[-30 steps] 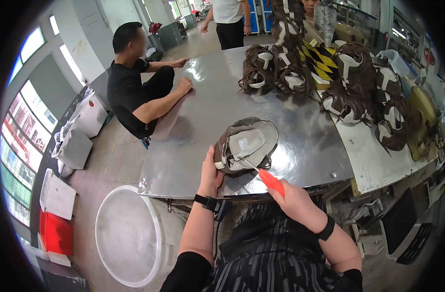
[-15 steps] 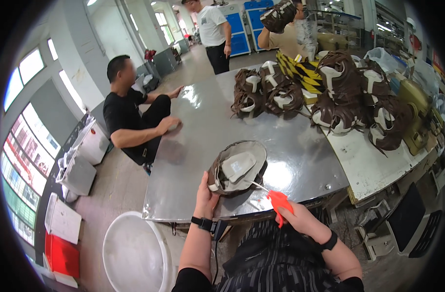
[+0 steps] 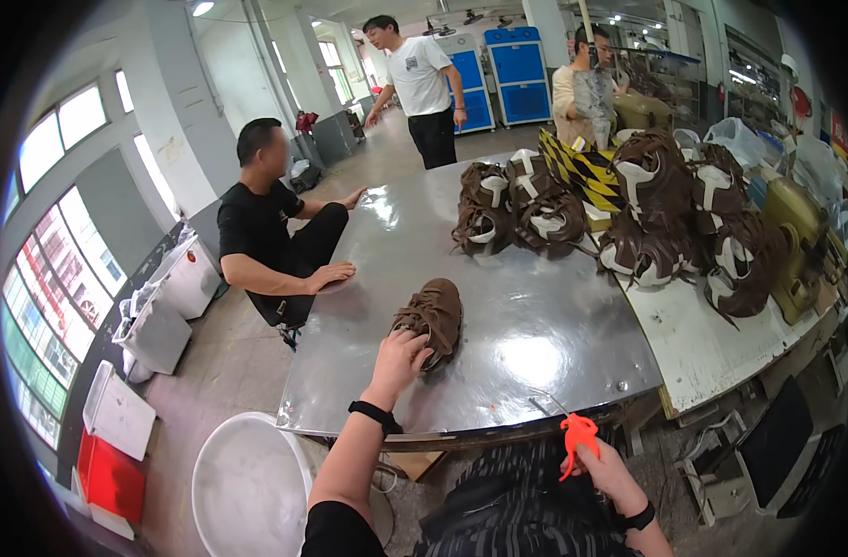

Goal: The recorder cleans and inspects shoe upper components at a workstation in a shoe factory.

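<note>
A brown lace-up shoe [image 3: 431, 316] rests on the shiny metal tabletop [image 3: 377, 390], its laces up and its toe pointing away from me. My left hand [image 3: 401, 364] grips it at the ankle opening, with the fingers curled over the collar. Near the table's front edge, my right hand [image 3: 605, 467] is closed around an orange-red air blow gun [image 3: 580, 438]. The gun's thin bent metal nozzle points up and left over the table edge, apart from the shoe.
Brown-and-white shoes [image 3: 526, 200] stand in a group at the table's far side. More shoes are piled [image 3: 660, 218] on the white side table [image 3: 693, 362], by a yellow-black striped board [image 3: 577, 172]. A seated person [image 3: 266, 232] rests hands on the left edge. A white tub [image 3: 247, 483] stands lower left.
The shoe has been turned from pale side up to laces up. My right hand has drawn the blow gun back from it. A person at the back has lowered a raised shoe.
</note>
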`<action>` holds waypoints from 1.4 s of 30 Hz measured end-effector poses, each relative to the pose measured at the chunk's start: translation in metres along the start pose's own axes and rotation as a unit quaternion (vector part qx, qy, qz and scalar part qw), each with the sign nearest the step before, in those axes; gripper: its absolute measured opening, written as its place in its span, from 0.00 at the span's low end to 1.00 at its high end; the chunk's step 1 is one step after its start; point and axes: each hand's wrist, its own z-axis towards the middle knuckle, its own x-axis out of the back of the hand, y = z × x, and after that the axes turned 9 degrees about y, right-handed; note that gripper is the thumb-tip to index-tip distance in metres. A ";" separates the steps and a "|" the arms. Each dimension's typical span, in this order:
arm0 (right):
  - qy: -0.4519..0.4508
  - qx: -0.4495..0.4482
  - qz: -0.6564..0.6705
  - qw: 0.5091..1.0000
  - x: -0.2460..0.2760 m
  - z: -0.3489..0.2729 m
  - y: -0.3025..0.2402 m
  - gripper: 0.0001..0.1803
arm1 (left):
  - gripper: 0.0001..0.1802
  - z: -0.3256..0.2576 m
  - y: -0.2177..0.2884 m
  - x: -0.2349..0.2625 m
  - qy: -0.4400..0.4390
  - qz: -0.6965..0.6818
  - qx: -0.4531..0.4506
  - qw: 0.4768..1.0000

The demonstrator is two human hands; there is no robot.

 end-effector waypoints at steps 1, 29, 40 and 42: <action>-0.008 0.002 -0.002 1.000 0.000 0.001 0.003 0.18 | 0.12 0.003 -0.002 0.002 0.022 -0.039 0.033 0.998; 0.066 0.010 -0.031 0.997 0.010 -0.021 -0.018 0.17 | 0.19 -0.057 0.077 -0.069 0.029 -0.524 0.492 0.695; 0.025 0.113 -0.339 0.934 -0.026 -0.001 -0.049 0.20 | 0.21 -0.062 0.076 -0.085 0.079 -0.476 0.436 0.759; 0.130 0.123 -0.339 0.924 -0.018 0.017 -0.048 0.21 | 0.22 -0.060 0.077 -0.081 0.084 -0.480 0.444 0.751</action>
